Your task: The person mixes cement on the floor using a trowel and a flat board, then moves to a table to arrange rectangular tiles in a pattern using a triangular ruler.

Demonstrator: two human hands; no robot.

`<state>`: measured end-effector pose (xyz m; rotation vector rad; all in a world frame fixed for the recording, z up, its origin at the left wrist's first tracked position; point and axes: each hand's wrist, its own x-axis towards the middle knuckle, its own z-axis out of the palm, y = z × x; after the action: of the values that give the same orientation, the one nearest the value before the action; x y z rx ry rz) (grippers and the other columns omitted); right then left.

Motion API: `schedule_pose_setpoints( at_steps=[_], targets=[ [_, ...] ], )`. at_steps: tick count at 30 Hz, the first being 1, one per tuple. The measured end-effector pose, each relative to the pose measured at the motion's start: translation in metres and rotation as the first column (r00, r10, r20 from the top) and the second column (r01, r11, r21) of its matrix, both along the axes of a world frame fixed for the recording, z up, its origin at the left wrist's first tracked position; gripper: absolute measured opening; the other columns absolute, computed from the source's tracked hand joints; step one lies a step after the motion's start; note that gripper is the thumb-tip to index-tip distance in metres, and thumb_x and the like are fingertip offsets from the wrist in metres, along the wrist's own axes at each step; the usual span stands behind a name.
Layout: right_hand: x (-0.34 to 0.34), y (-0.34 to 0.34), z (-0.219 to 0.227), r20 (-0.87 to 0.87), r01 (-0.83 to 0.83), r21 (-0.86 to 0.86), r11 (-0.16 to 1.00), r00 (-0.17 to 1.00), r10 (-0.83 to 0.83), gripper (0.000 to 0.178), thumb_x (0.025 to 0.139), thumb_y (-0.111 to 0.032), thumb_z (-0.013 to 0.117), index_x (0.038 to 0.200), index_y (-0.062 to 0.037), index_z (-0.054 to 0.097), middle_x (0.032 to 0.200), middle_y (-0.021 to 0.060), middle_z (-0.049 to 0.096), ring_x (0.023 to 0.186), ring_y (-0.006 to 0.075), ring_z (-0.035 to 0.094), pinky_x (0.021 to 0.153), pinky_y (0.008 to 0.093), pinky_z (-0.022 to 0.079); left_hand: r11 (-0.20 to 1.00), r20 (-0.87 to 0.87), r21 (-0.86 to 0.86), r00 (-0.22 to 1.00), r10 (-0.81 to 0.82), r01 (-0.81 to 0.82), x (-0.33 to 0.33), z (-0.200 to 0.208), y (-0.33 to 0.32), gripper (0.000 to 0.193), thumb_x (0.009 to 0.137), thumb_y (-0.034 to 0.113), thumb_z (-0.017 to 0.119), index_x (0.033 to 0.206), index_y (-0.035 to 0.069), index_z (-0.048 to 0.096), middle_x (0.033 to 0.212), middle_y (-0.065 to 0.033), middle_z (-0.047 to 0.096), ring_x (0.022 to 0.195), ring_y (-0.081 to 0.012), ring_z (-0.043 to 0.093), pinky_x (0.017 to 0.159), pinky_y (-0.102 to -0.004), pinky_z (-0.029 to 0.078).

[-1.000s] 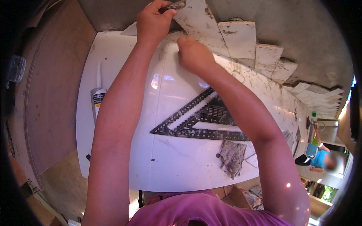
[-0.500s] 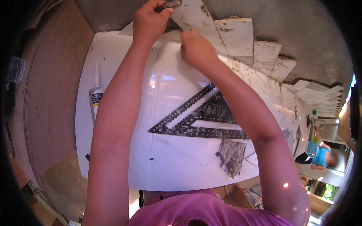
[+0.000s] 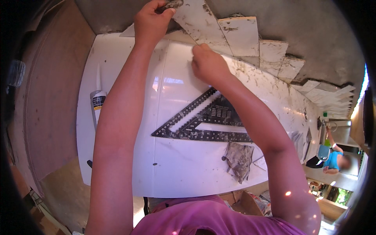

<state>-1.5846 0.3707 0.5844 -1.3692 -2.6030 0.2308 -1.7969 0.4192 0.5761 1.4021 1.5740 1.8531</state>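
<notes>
At the far edge of the white countertop [image 3: 188,164], my left hand [image 3: 150,23] is raised against the wall. Its fingers pinch a small grey, dirt-smeared piece [image 3: 174,4], whose kind I cannot make out. My right hand [image 3: 211,64] is closed in a fist just below the white wall tiles [image 3: 201,23], over the back of the countertop; whatever its fingers hold, if anything, is hidden. Under my right forearm lies a black triangular speed square [image 3: 203,135], partly covered by the arm. A crumpled, smeared grey cloth or paper [image 3: 239,161] sits nearer to me.
A sealant tube [image 3: 98,100] with a pointed nozzle lies left of my left forearm. A brown wooden panel [image 3: 58,90] rises on the left. Stepped, slanted tiles [image 3: 274,56] run along the wall to the right. Another person in blue [image 3: 333,160] is at the far right.
My right hand has drawn back from the wall toward me, leaving a wider gap to the tiles. My left hand stays up with the grey piece. The view has shifted slightly.
</notes>
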Motion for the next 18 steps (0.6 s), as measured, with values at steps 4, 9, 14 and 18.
schedule_pose_setpoints(
  at_steps=[4,9,14,18],
  targets=[
    [0.052,0.022,-0.022,-0.289,0.192,0.063,0.979,0.943,-0.167,0.021,0.090,-0.021,0.060,0.089,0.0000,0.060,0.091,0.0240,0.065,0.083,0.0382,0.066,0.073,0.0496,0.051,0.998,0.002,0.057,1.000,0.017,-0.017,0.009,-0.001,-0.001,0.036,0.082,0.019,0.081,0.111,0.000,0.069,0.092,-0.0029,0.072,0.079,-0.0093,0.063,0.075,-0.0244,0.052],
    [0.076,0.040,-0.038,-0.539,0.375,-0.407,0.833,0.638,-0.550,0.043,0.096,-0.036,0.061,0.075,0.0024,0.060,0.064,0.0116,0.058,0.061,0.0208,0.054,0.062,0.0395,0.045,0.973,0.067,-0.024,0.970,0.232,-0.231,0.029,-0.004,-0.019,0.038,0.081,0.020,0.083,0.108,-0.002,0.067,0.091,-0.0036,0.070,0.079,-0.0114,0.062,0.074,-0.0262,0.052],
    [0.076,0.042,-0.051,-0.597,0.358,-0.553,0.752,0.459,-0.657,0.054,0.098,-0.042,0.059,0.070,0.0039,0.061,0.057,0.0053,0.053,0.056,0.0146,0.049,0.057,0.0363,0.043,0.963,0.146,-0.255,0.981,0.128,-0.088,0.032,-0.039,-0.014,0.049,0.078,0.031,0.084,0.110,-0.001,0.066,0.085,-0.0065,0.066,0.077,-0.0164,0.061,0.072,-0.0317,0.051],
    [0.067,0.041,-0.045,-0.597,0.412,-0.496,0.765,0.478,-0.644,0.056,0.098,-0.043,0.058,0.070,0.0050,0.066,0.058,0.0090,0.058,0.056,0.0174,0.054,0.059,0.0374,0.045,0.967,0.098,-0.226,0.985,0.142,-0.117,0.047,-0.045,-0.017,0.044,0.079,0.030,0.083,0.105,-0.002,0.068,0.079,-0.0057,0.066,0.073,-0.0162,0.060,0.070,-0.0316,0.051]
  ],
)
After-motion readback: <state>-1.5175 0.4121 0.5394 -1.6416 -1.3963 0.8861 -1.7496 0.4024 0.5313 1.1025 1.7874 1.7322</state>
